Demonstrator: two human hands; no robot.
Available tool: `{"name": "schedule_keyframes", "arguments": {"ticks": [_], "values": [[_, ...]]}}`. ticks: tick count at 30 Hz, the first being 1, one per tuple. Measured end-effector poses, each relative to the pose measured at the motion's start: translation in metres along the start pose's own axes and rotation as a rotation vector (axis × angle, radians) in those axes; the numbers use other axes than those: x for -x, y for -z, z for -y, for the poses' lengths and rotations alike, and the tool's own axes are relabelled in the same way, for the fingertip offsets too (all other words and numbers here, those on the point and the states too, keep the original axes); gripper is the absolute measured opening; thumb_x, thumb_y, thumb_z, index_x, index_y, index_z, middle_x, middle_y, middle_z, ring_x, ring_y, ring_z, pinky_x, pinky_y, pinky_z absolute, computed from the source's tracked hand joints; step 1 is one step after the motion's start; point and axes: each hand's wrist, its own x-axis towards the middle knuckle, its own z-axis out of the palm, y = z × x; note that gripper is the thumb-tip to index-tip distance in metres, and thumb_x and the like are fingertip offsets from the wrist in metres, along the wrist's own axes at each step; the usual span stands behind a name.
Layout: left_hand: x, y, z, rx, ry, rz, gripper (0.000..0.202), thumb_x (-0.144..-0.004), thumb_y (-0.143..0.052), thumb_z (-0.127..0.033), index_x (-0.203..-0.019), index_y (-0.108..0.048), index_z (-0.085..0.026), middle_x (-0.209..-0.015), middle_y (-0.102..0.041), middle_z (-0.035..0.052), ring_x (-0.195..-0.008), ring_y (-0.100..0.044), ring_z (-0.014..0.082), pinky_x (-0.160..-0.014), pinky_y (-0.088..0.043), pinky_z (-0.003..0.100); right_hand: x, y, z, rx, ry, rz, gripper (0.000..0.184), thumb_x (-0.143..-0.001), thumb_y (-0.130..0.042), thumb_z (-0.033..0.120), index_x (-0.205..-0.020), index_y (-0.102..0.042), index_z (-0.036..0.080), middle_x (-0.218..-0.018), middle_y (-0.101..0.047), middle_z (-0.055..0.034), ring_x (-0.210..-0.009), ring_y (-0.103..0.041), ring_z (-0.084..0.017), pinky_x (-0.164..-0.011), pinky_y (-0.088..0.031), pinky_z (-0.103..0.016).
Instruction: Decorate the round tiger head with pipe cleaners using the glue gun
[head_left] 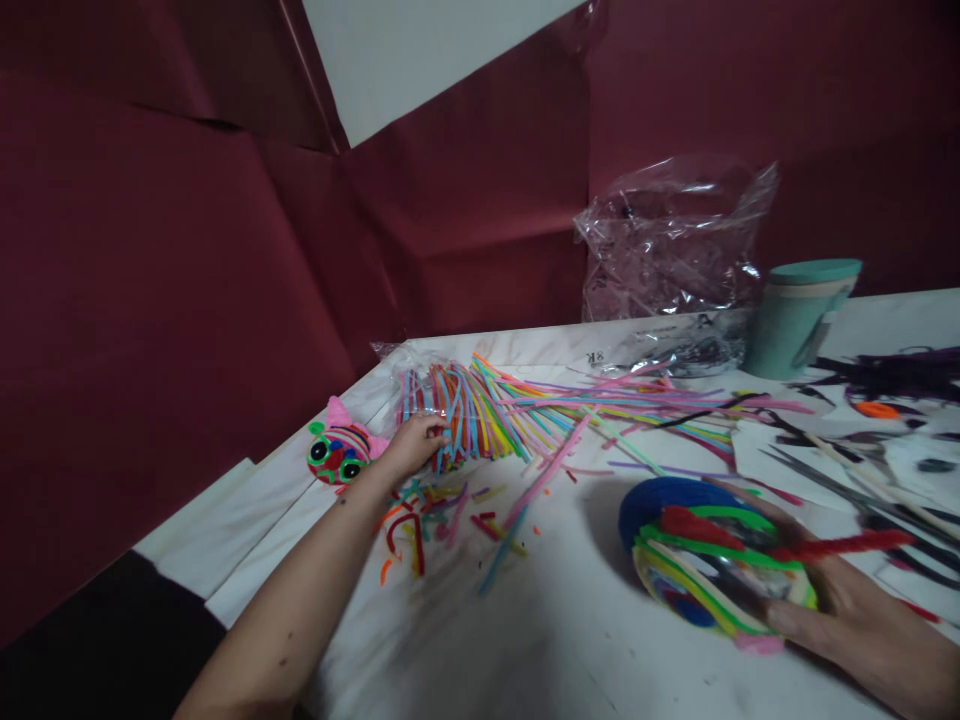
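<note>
My right hand (840, 610) grips a rounded craft piece (720, 560) covered in blue, green, yellow and red pipe cleaners, with a shiny clear part showing. A fuzzy red pipe cleaner (847, 545) sticks out from it to the right. Reaching forward, my left hand (412, 445) is at the near left side of a fanned bundle of coloured pipe cleaners (480, 415), partly in a clear bag. Its fingers are pinched together at the bundle; what is between them is too small to make out. Left of that hand lies a finished-looking pipe-cleaner animal face (337, 445) with black eyes and pink ears.
Short pipe-cleaner offcuts (450, 520) are scattered before the bundle. Scissors (825, 480) lie at the right near black strips (907, 370). Behind them stand a green cup-like container (799, 320) and a crumpled clear plastic bag (675, 240). Dark red sheeting (465, 220) surrounds the table.
</note>
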Motion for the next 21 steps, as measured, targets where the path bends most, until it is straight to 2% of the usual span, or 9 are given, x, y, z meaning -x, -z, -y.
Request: {"name": "schedule_keyframes", "arguments": {"ticks": [3,7,11,13,16,18,21], "values": [[-0.005,-0.002,0.000,-0.085,-0.065,0.042,0.005,-0.069,-0.065,-0.017,-0.069,-0.069,-0.019,-0.066,-0.062,-0.0011,-0.068,-0.056,0.0152,-0.068,-0.044,0.026,-0.003,0.005,-0.008,0.015,0.039,0.095,0.066,-0.057,-0.074,0.055,-0.114,-0.065,0.022,-0.093,-0.076,-0.0109,-0.087,-0.069,-0.036,-0.081,-0.058,-0.043],[-0.003,-0.001,-0.002,-0.175,-0.151,0.077,0.011,-0.076,-0.063,-0.027,-0.072,-0.069,-0.019,-0.069,-0.065,0.0004,-0.068,-0.058,0.0158,-0.066,-0.045,0.026,-0.003,0.004,-0.005,-0.006,0.034,0.072,0.070,-0.060,-0.073,0.054,-0.121,-0.062,0.022,-0.105,-0.074,-0.0120,-0.094,-0.068,-0.038,-0.085,-0.056,-0.045],[0.004,-0.005,-0.015,-0.262,-0.249,0.060,0.022,-0.086,-0.051,-0.029,-0.087,-0.070,-0.019,-0.086,-0.069,0.0066,-0.087,-0.060,0.0197,-0.082,-0.046,0.033,0.000,-0.005,0.011,-0.159,0.069,0.129,0.079,-0.061,-0.070,0.059,-0.130,-0.055,0.023,-0.117,-0.069,-0.0126,-0.105,-0.064,-0.039,-0.090,-0.053,-0.047],[0.005,-0.013,-0.025,-0.285,-0.325,0.127,0.026,-0.089,-0.045,-0.026,-0.095,-0.070,-0.021,-0.096,-0.069,0.0066,-0.097,-0.060,0.0188,-0.091,-0.043,0.032,0.002,-0.009,0.017,-0.226,0.059,0.152,0.085,-0.060,-0.072,0.059,-0.134,-0.050,0.023,-0.120,-0.068,-0.0125,-0.107,-0.063,-0.039,-0.092,-0.052,-0.047],[0.002,-0.028,-0.040,-0.327,-0.407,0.269,0.024,-0.084,-0.058,-0.032,-0.105,-0.068,-0.029,-0.115,-0.067,0.0020,-0.114,-0.055,0.0194,-0.101,-0.037,0.033,0.004,-0.013,0.022,-0.336,0.036,0.125,0.093,-0.057,-0.075,0.060,-0.138,-0.045,0.023,-0.123,-0.066,-0.0124,-0.108,-0.063,-0.038,-0.094,-0.051,-0.045],[0.000,-0.035,-0.045,-0.379,-0.392,0.295,0.027,-0.079,-0.063,-0.037,-0.105,-0.068,-0.030,-0.120,-0.065,0.0028,-0.121,-0.050,0.0235,-0.105,-0.033,0.038,0.006,-0.014,0.023,-0.377,0.032,0.109,0.094,-0.058,-0.075,0.060,-0.139,-0.044,0.022,-0.124,-0.065,-0.0130,-0.110,-0.062,-0.037,-0.095,-0.051,-0.044],[-0.002,-0.035,-0.042,-0.478,-0.284,0.241,0.025,-0.084,-0.055,-0.041,-0.091,-0.070,-0.022,-0.115,-0.066,0.0109,-0.117,-0.052,0.0285,-0.102,-0.034,0.043,0.007,-0.014,0.026,-0.369,0.043,0.140,0.091,-0.062,-0.072,0.060,-0.139,-0.044,0.022,-0.125,-0.064,-0.0135,-0.116,-0.058,-0.037,-0.095,-0.050,-0.043]]}}
